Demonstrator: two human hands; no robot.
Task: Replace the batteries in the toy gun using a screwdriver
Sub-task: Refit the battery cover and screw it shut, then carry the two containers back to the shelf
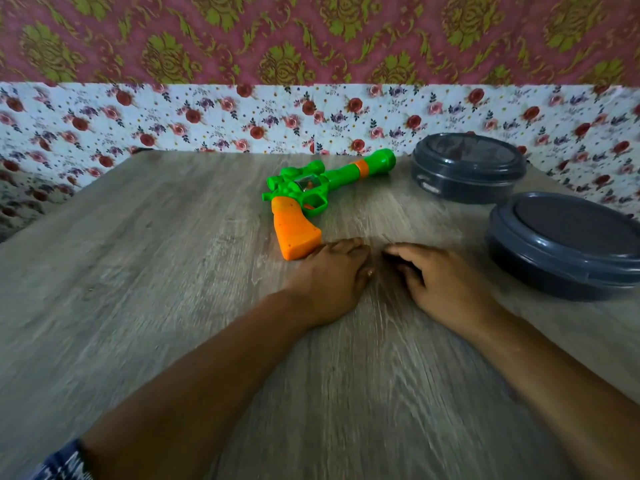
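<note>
A toy gun (311, 194) lies flat on its side on the grey wood-grain desk (138, 271), a little past the middle toward 12 o'clock. Its green barrel runs off toward 2 o'clock, with an orange band near the flared muzzle, and its orange grip points down toward 6 o'clock. A small clear window sits in the green body above the trigger guard.

The left hand (332, 271) rests palm down on the desk at 6 o'clock of the gun. Its fingers (346, 245) are curled loosely inward and hold nothing; the knuckles lie just beside the butt of the orange grip, and whether they touch it cannot be told. A ring shows on one finger. The right hand (440, 282) rests on the desk at 3 o'clock of the left hand, close to it but apart, with a narrow strip of desk between them. It is half open with its fingers bent and relaxed, and it holds nothing.

Two dark round lidded containers stand on the desk at the right. The far container (467, 168) sits at 3 o'clock of the gun's muzzle, near it but apart. The near container (568, 244) sits at 2 o'clock of the right hand, partly cut off by the picture's edge.

Behind the desk a white flowered cloth (207, 116) runs along the wall, with a pink and gold patterned cloth (242, 36) above it. A blue patterned sleeve (62, 462) shows at 7 o'clock.
</note>
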